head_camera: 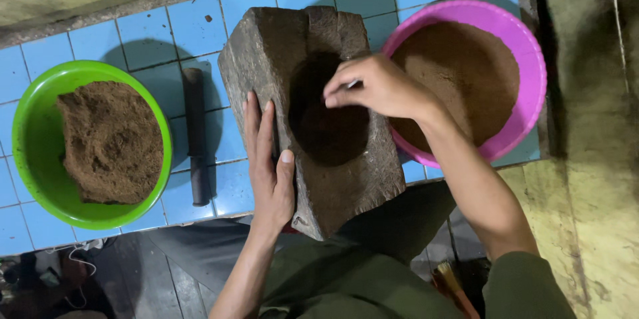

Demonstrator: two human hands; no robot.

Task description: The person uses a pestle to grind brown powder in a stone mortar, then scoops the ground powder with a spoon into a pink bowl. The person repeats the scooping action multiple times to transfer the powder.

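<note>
A heavy dark wooden mortar block with a round hollow stands tilted on the blue tiled ledge in front of me. My left hand lies flat against the block's left side, thumb on its top face. Over the hollow's upper right edge, my right hand has its fingers pinched on a small pale object, perhaps a spoon or scraper; most of it is hidden. Dark brown powder lines the hollow.
A green bowl at the left holds a mound of coarse brown powder. A pink bowl at the right holds finer brown powder. A dark pestle lies on the blue tiles between green bowl and block.
</note>
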